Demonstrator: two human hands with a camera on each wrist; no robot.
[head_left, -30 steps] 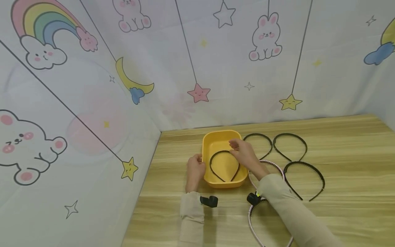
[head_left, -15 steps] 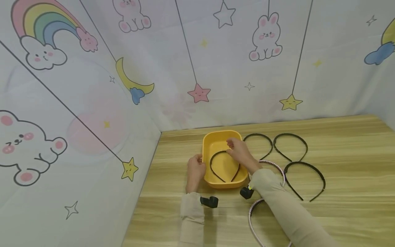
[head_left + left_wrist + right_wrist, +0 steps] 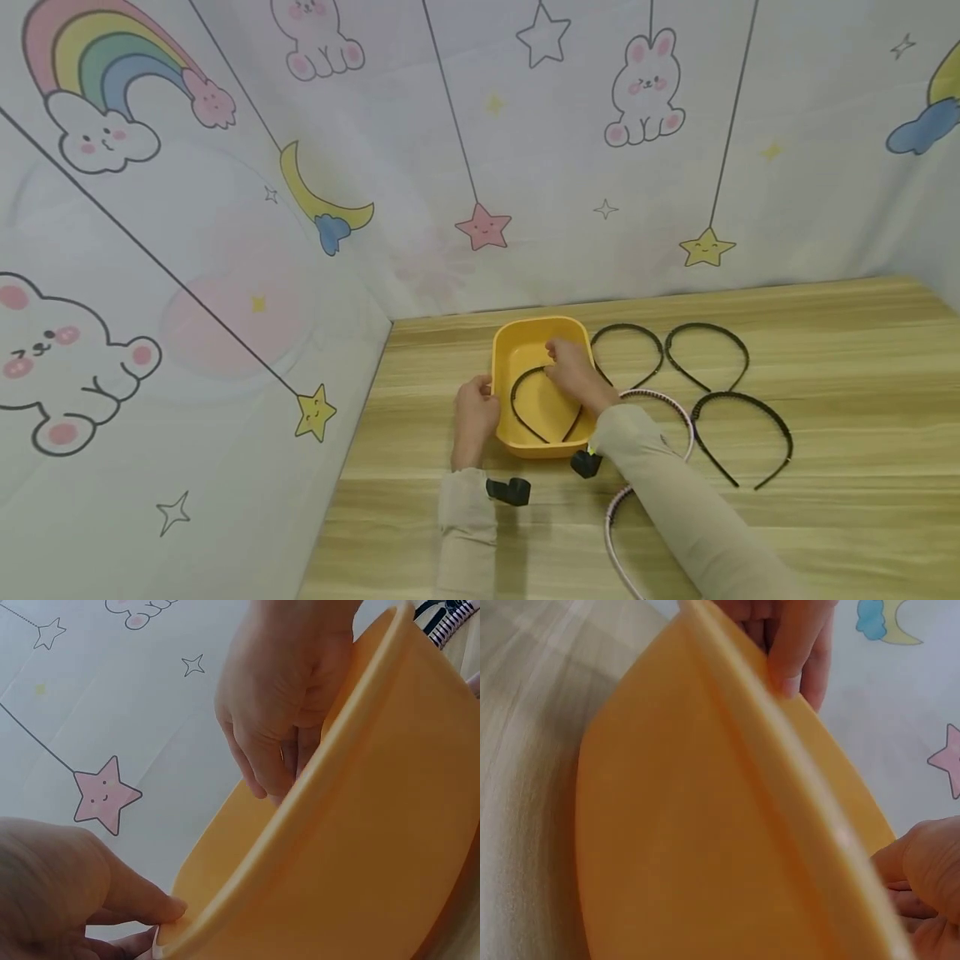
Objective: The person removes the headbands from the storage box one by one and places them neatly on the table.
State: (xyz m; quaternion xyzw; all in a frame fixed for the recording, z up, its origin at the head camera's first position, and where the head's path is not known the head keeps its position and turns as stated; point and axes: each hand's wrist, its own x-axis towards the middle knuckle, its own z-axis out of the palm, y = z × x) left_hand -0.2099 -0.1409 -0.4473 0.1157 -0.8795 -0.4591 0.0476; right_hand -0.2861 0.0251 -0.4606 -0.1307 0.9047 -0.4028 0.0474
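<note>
A yellow plastic tub [image 3: 504, 342] stands on the wooden table near the back wall. My left hand [image 3: 477, 412] pinches its left rim, thumb inside, as the left wrist view shows. Inside the tub lies a thin black headband [image 3: 513, 400], its two ends toward me. My right hand [image 3: 579, 375] reaches over the right rim with bent fingers, right at the top of the headband's arch and covering part of it. In the left wrist view the right hand's fingertips [image 3: 276, 796] drop behind the rim; I cannot tell whether they grip the headband.
Right of the tub lie several more headbands: black ones [image 3: 744, 350] toward the back and right, and pinkish toothed ones [image 3: 688, 421] nearer, partly under my right sleeve [image 3: 675, 492]. A white cloth wall [image 3: 570, 258] with cartoon prints encloses the table's back and left.
My right hand has shifted left, and slightly down, along the top of the headband in the tub. The headband, the tub and my left hand stay in place.
</note>
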